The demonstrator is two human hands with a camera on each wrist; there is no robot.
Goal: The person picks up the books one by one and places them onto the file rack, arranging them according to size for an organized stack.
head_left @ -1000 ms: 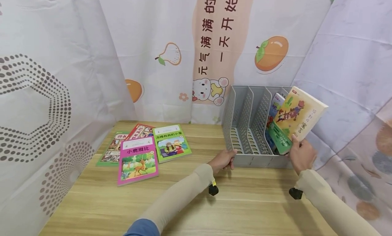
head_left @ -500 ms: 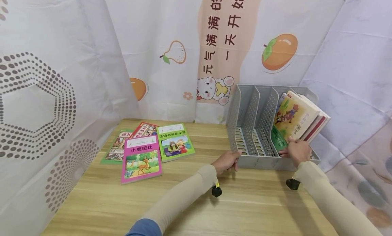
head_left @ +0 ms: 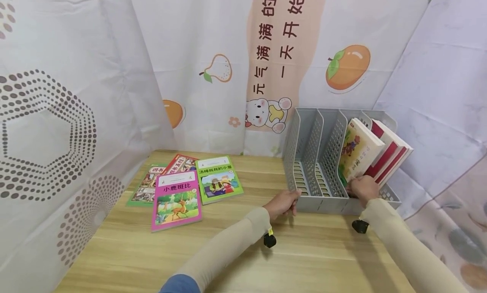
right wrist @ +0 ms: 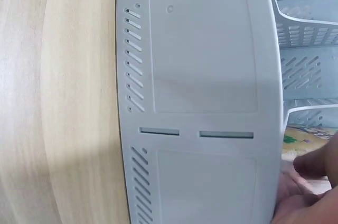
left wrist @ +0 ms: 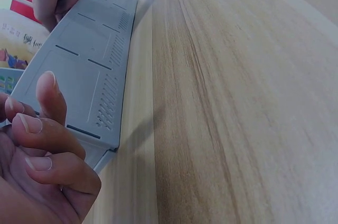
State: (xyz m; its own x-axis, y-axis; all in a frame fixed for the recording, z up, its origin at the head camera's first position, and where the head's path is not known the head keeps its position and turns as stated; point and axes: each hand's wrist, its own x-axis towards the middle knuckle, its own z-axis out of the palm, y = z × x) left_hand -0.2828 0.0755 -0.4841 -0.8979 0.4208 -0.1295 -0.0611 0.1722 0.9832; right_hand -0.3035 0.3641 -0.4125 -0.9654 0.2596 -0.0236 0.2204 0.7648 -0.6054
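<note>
A grey plastic file rack (head_left: pixel 323 205) with upright perforated dividers stands on the table's right side. In its third compartment from the left, a yellow-covered book (head_left: pixel 357 153) leans to the right, a green cover partly showing beneath it. My right hand (head_left: pixel 364 189) grips this book low down, at the rack's front wall; some fingers are hidden. Red-and-white books (head_left: pixel 389 153) lean in the compartment farther right. My left hand (head_left: pixel 282 204) holds the rack's front left corner, its fingers curled there in the left wrist view.
Several thin picture books lie overlapping on the left of the wooden table (head_left: pixel 243 246): a pink one (head_left: pixel 176 200), a green one (head_left: pixel 219 179), a red one (head_left: pixel 180 162) and a green-edged one (head_left: pixel 143 185). A printed curtain (head_left: pixel 213 26) hangs behind.
My right hand has moved left and lowered the yellow book from a raised tilt down into the third compartment. The red-and-white books show on its right. My left hand stays at the rack corner.
</note>
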